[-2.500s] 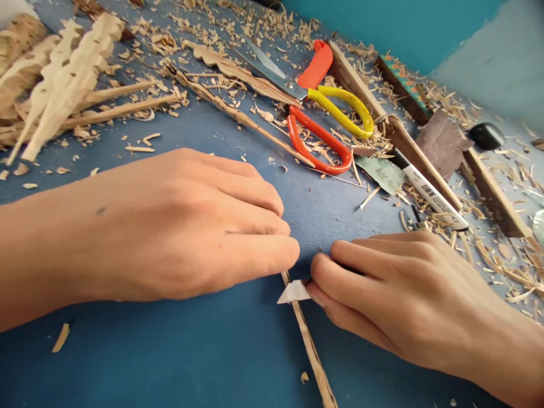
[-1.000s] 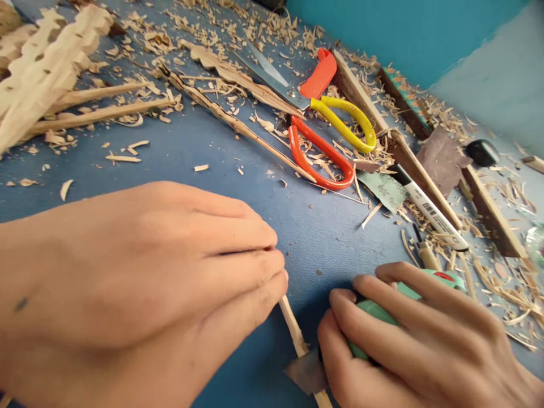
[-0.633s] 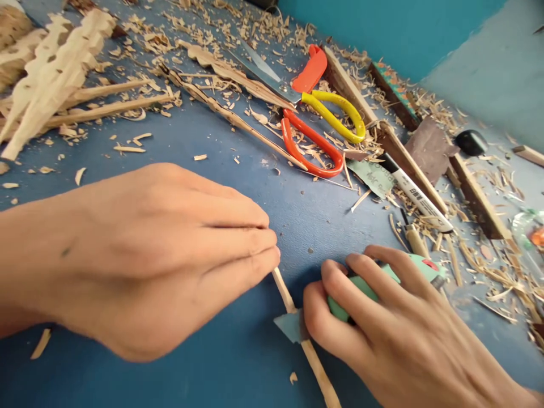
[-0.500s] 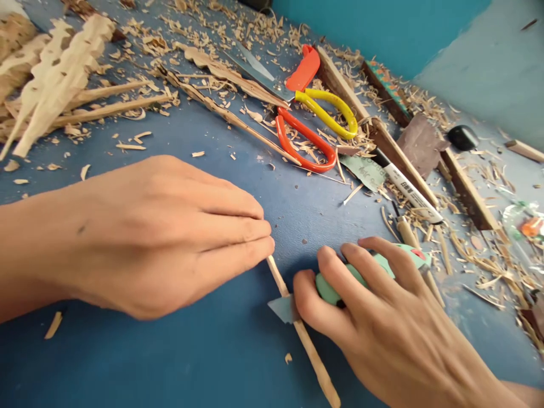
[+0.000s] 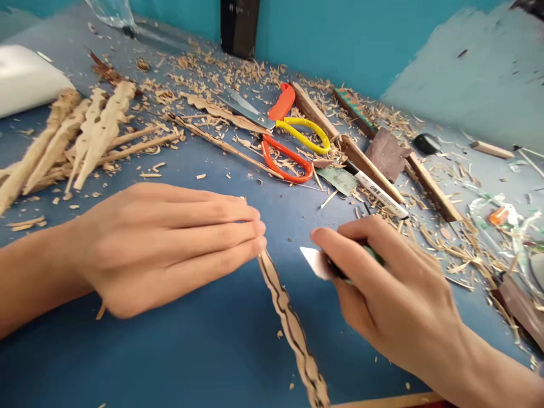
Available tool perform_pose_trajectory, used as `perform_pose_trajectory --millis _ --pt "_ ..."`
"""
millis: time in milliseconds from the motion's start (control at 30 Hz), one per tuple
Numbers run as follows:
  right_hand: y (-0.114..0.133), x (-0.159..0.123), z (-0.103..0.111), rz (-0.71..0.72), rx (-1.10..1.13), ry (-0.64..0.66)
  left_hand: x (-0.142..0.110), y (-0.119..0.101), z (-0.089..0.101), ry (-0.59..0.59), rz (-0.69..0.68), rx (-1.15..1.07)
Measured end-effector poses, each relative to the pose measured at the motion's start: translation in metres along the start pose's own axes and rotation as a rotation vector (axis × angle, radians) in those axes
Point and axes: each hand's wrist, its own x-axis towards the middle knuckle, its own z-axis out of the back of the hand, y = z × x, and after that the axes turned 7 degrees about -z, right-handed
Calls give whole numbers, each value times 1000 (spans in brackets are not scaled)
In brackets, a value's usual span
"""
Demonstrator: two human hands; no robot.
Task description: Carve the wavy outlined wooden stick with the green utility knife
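My left hand (image 5: 165,243) lies on the blue table, its fingers pressed together over the far end of a thin carved wooden stick (image 5: 291,328) with wavy dark edges. The stick runs from those fingertips toward the bottom of the view. My right hand (image 5: 382,283) is closed on a green-handled carving knife (image 5: 317,262), whose pale blade tip pokes out to the left, just right of the stick and apart from it.
Red and yellow handled scissors (image 5: 293,144) lie among wood shavings beyond my hands. Carved pale wooden pieces (image 5: 85,136) sit at the left. A marker pen (image 5: 378,192), sandpaper scraps (image 5: 385,153), wooden strips (image 5: 433,187) and a black box (image 5: 239,25) by the teal wall fill the back right.
The right hand has lifted the blade off the stick and drawn it to the right. The stick now shows its wavy carved side. The camera has tilted up, which shows more of the wall.
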Motion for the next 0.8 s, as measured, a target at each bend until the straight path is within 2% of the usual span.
perform_pose_trajectory --millis 133,233,300,333,400,433,467,500,600,633,700,800 --pt "11 11 17 -230 581 230 9 -23 1 -127 -13 17" --pt "20 15 21 -350 866 401 20 -32 12 -155 -240 127" --pt "24 15 20 -409 1054 441 29 -34 21 -149 -395 205" --pt "25 15 18 -429 1163 422 35 -35 24 -192 -411 209" --pt "25 15 15 -436 1366 338 44 -40 26 -342 -303 131" --pt "24 14 13 -421 1440 290 48 -45 25 -428 -183 41" --pt "24 14 11 -394 1488 258 51 -51 23 -412 -93 -16" --pt "24 13 9 -366 1515 238 52 -58 19 -329 -10 -77" --pt "25 11 5 -316 1530 187 52 -77 8 -87 88 -314" --pt "26 11 4 -309 1533 171 51 -81 5 -46 130 -399" --pt "27 10 3 -296 1544 152 50 -86 0 -1 236 -526" --pt "27 9 1 -275 1557 158 51 -85 -3 13 329 -568"
